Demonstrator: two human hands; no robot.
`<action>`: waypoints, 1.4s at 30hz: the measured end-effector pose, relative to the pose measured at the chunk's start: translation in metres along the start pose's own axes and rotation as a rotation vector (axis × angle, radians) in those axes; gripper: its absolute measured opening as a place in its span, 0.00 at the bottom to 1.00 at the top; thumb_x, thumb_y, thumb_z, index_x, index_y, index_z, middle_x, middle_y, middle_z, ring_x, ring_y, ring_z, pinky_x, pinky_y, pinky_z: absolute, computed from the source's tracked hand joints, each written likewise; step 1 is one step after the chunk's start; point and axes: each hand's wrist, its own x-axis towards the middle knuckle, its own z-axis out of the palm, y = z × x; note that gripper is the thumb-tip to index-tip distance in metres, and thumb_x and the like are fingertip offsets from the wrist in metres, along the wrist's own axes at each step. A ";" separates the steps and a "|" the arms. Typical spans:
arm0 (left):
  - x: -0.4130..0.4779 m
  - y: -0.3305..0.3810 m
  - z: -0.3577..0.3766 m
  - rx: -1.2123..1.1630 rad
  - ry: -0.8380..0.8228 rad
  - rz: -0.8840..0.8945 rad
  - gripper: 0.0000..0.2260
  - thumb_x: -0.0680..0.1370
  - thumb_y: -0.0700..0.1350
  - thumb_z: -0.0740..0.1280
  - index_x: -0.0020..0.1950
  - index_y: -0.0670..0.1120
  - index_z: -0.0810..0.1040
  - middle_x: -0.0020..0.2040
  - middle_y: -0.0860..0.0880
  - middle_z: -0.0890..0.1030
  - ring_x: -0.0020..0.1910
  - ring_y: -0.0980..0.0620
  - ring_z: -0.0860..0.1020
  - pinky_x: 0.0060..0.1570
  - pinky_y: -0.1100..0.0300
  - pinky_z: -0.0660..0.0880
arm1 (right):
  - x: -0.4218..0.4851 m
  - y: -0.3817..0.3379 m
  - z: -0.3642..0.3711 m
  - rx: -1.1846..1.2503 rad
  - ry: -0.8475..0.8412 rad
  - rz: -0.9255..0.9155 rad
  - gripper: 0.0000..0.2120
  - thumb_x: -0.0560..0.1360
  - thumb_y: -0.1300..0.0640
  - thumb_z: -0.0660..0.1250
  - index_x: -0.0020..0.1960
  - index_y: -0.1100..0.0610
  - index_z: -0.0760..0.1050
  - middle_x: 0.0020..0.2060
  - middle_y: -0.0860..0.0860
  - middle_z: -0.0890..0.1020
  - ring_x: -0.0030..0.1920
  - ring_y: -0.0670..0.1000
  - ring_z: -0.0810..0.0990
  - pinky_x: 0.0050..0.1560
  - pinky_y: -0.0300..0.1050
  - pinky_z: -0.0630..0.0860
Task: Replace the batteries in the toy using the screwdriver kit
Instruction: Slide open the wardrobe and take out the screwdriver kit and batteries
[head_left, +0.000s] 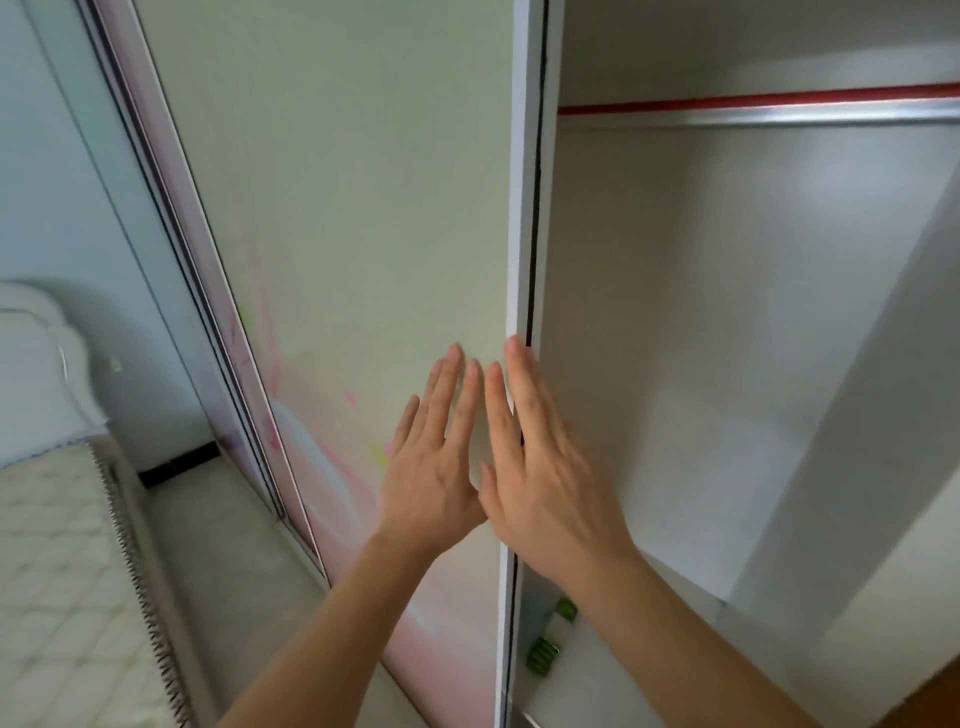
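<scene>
The toy cannot be picked out with certainty; the only small item in view is a green-and-white object (551, 631), too blurred for any label to be read. It lies on the low shelf inside an open wardrobe (727, 364), below the wrist of the right hand (545, 483) and well apart from the fingertips, partly hidden behind the door's edge. Its long axis slants from lower left to upper right, with a green part at each end and white between. Both hands lie flat with straight fingers, holding nothing. The left hand (431, 483) presses on the pale sliding door (363, 208), while the right hand's fingers lie across the door's white edge strip (522, 208); the two thumbs meet. Left of the left hand's fingers, the door carries a faint pink and green print (311, 441). Above the right fingertips, a metal rail (779, 117) with a red strip crosses the wardrobe. Far left of the fingers stand a quilted mattress (52, 571), a white headboard (36, 353) and a pale blue wall (41, 156).
</scene>
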 end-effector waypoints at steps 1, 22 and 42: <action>0.001 -0.004 0.000 0.008 0.002 0.005 0.34 0.79 0.56 0.56 0.82 0.46 0.48 0.83 0.45 0.50 0.81 0.48 0.51 0.71 0.40 0.66 | 0.002 0.002 0.001 0.028 0.008 -0.003 0.35 0.79 0.57 0.62 0.78 0.68 0.50 0.79 0.64 0.48 0.80 0.59 0.51 0.76 0.51 0.63; 0.042 -0.137 0.003 -0.008 -0.002 0.022 0.43 0.75 0.53 0.69 0.81 0.38 0.48 0.82 0.41 0.47 0.81 0.43 0.49 0.74 0.38 0.62 | 0.096 -0.025 0.100 0.141 -0.060 -0.054 0.40 0.80 0.48 0.59 0.80 0.64 0.41 0.80 0.60 0.41 0.81 0.55 0.45 0.77 0.53 0.60; 0.106 -0.347 0.006 -0.061 0.048 0.018 0.41 0.78 0.61 0.64 0.79 0.36 0.52 0.81 0.38 0.52 0.81 0.43 0.53 0.72 0.41 0.67 | 0.245 -0.095 0.240 0.146 -0.103 -0.110 0.38 0.81 0.46 0.57 0.80 0.62 0.42 0.80 0.57 0.42 0.81 0.53 0.47 0.76 0.54 0.61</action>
